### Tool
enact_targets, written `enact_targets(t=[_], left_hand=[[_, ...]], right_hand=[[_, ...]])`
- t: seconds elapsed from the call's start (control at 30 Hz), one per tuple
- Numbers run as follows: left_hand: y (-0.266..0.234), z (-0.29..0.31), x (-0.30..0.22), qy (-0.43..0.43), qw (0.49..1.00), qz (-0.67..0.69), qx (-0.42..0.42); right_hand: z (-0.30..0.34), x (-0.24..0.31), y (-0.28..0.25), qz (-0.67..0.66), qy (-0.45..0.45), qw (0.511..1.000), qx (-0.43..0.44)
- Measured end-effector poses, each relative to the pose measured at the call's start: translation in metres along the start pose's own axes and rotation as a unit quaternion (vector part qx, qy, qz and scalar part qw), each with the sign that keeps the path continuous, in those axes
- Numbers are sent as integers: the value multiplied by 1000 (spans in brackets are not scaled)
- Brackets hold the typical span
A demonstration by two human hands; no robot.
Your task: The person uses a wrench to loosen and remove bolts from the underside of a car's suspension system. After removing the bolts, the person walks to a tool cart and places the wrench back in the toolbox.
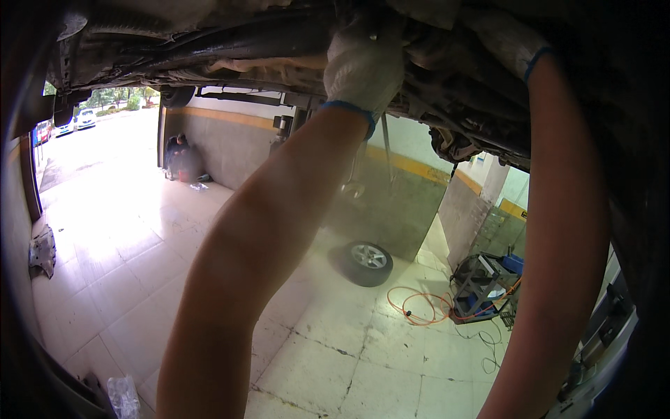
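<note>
Both my arms reach up to the underside of a raised car (237,45). My left hand (364,66), in a white knit glove with a blue cuff, is against the dark parts at the top middle. Its fingers are lost in shadow among those parts. My right hand (504,40), gloved the same way, reaches into the underbody farther right. The fingers of that hand are hidden too, so what either hand holds cannot be made out. A long pipe (272,63) runs along the underbody left of my left hand.
On the tiled floor lies a wheel (368,262). Right of it stand a tool cart (485,290) and a coiled orange hose (419,307). A person (176,153) sits by the far wall. Through the open doorway, parked cars (85,119) show. A plastic bag (123,397) lies at the lower left.
</note>
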State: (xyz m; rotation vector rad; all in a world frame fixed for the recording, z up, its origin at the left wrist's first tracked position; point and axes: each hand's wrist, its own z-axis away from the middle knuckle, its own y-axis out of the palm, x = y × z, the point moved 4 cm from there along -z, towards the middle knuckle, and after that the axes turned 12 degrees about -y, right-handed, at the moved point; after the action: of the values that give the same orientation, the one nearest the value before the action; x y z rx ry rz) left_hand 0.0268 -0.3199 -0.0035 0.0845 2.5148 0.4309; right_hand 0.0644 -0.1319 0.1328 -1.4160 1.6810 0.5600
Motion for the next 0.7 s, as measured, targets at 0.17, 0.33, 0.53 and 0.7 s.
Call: enact_targets(t=[0.17, 0.33, 0.53, 0.7], left_hand=[[0, -11, -4, 73, 954, 230, 181], [3, 3, -14, 89, 968, -196, -131], [6, -14, -9, 159, 982, -91, 44], [9, -25, 8, 128, 815, -543, -157]], right_hand=[[-4, -3, 7, -21, -1, 1000, -9], [-1, 3, 4, 37, -30, 999, -15], [4, 9, -4, 23, -33, 999, -22], [-6, -20, 26, 49, -78, 995, -48]])
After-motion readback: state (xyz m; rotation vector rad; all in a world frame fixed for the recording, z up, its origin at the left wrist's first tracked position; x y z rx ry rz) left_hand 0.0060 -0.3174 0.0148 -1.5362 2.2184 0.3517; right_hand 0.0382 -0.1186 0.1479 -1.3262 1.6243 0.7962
